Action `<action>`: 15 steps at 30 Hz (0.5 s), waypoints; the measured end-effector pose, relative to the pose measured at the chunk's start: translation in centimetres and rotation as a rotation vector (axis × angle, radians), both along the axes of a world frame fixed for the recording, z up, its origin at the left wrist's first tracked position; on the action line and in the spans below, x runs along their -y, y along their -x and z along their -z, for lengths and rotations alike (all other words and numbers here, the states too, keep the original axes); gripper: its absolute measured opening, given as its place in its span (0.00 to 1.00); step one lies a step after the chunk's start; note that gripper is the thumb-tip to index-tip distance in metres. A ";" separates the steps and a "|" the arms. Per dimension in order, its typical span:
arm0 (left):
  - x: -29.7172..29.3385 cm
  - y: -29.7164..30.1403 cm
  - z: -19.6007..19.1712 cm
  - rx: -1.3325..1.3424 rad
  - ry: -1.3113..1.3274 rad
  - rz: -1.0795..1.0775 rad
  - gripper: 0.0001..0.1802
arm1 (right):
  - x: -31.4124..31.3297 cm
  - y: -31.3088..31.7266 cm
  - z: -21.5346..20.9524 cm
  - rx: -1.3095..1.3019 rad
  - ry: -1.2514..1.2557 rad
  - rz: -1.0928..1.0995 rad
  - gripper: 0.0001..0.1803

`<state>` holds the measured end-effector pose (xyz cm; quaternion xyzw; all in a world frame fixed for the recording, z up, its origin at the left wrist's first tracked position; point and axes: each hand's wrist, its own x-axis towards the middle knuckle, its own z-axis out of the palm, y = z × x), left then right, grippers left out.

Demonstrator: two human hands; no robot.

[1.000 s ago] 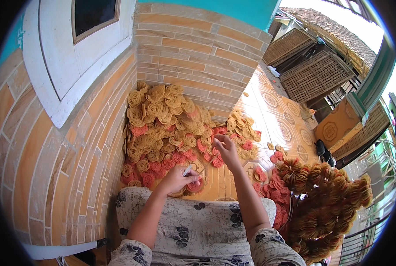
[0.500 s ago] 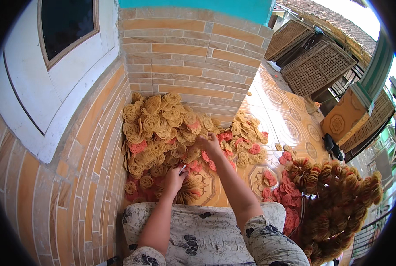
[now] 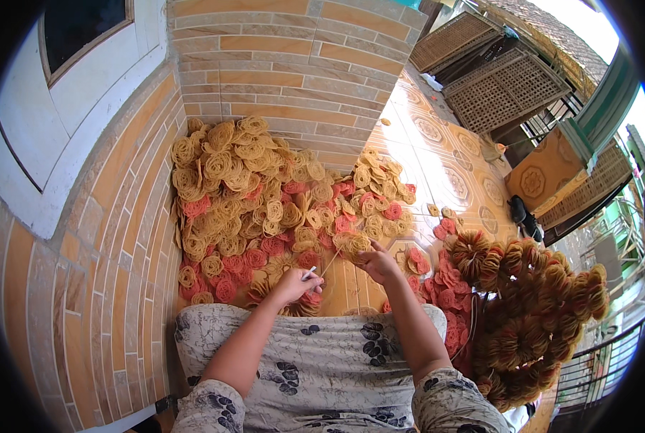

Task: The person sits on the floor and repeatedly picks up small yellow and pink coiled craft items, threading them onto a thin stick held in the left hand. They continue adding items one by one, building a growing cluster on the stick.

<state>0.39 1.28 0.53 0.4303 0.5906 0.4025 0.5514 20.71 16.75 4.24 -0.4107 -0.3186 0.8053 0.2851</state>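
Observation:
My left hand (image 3: 292, 286) is closed around a thin pale stick (image 3: 309, 273), whose end pokes out past the fingers. Between the fingers of my right hand (image 3: 380, 264) is a tan lacy disc of coiled strands (image 3: 352, 245), raised just above the floor. A thin line seems to run from that disc toward my left hand. Beneath the left hand lies a bundle of discs packed edge to edge (image 3: 306, 306), partly covered by the hand. A heap of similar tan discs (image 3: 239, 173) fills the corner ahead, with pink discs (image 3: 254, 258) mixed in.
A brick-patterned wall (image 3: 265, 61) bounds the left and far side. To the right stand strung bunches of discs (image 3: 532, 317) beside a pink pile (image 3: 450, 283). Patterned floor tiles (image 3: 449, 173) stretch away to woven racks (image 3: 506, 90). Dark footwear (image 3: 524, 218) lies near a tiled pillar.
My right hand has come back from the heap toward me with a tan disc. My left hand has shifted slightly right, still gripping the stick. The whole view has tilted downward.

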 end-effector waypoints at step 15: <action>0.5 0.8 -1.1 0.060 -0.069 -0.081 0.11 | 0.0 3.0 1.8 0.731 -0.948 -0.096 0.16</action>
